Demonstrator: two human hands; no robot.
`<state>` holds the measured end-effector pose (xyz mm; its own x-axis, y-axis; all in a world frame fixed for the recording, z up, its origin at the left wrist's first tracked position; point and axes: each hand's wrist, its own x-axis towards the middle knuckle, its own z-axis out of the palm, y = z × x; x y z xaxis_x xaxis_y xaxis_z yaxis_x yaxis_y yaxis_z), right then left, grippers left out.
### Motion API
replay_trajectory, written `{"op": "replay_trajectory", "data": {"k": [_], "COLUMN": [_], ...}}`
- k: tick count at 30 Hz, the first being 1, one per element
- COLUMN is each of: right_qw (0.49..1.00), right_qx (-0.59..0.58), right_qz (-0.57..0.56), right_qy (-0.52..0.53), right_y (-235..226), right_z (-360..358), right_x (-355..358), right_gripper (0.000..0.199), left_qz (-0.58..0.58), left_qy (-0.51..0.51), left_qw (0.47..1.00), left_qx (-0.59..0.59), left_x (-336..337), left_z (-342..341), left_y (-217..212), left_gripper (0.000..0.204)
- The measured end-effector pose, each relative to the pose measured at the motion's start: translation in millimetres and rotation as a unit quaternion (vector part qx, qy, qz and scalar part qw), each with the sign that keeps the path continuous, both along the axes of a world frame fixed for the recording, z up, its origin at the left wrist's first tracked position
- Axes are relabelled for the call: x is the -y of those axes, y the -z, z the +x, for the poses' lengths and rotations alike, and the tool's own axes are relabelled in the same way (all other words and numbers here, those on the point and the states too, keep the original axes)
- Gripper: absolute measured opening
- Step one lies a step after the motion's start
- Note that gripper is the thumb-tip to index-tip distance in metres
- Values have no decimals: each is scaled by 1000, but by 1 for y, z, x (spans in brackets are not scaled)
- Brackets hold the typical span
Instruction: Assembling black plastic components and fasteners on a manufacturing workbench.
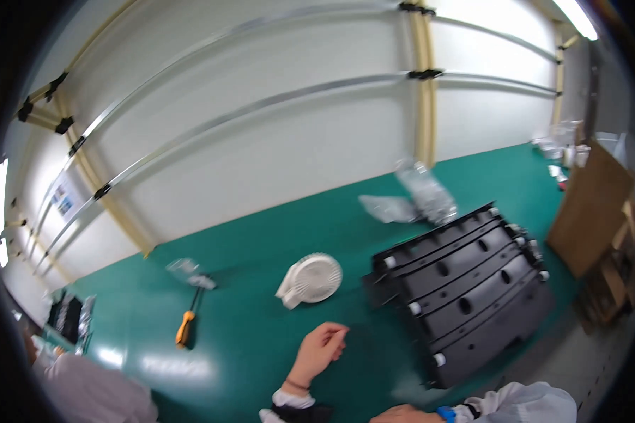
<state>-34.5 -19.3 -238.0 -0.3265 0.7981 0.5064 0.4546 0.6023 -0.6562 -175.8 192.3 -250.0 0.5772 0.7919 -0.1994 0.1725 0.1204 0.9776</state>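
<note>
One white fan-like part (319, 277): lies near the middle of the green table (247, 352), slatted round face up, just beyond the left hand and apart from it.
Left hand (317, 352): at the near side of the white part; fingers curled in, thumb close to them; I cannot tell whether this grip pinches something small.
Right hand (406, 414): cut by the lower edge, near the panel's lower corner; its grip is hidden, so its state cannot be told.
Black panel (483, 310): right of the white part, slanted, with oval holes and pale fittings along its sides.
Slip risk: the panel's lower right side seems to reach past the table edge; a push from the near side might tip it off.
Knock risk: a careless leftward swing of the panel could shove the white part.
Clear bags (430, 197): behind the panel, crowding its far edge, and could snag on it.
Cardboard (589, 211): upright at the right, limiting room there.
Screwdriver (185, 330): orange-handled, on the left, its shaft toward another clear bag (183, 268).
Co-worker's sleeve (99, 388): grey, at lower left, well apart.
</note>
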Motion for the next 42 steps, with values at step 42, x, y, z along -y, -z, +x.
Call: {"op": "replay_trajectory", "data": {"k": [42], "right_qw": [995], "right_qx": [73], "right_qz": [33], "right_qy": [62], "right_y": [-10], "right_z": [-2], "right_x": [14], "right_gripper": [30], "left_qz": [39], "left_qy": [27], "left_qw": [998], "left_qx": [39], "left_x": [-8], "left_z": [21], "left_y": [15], "left_gripper": [20]}}
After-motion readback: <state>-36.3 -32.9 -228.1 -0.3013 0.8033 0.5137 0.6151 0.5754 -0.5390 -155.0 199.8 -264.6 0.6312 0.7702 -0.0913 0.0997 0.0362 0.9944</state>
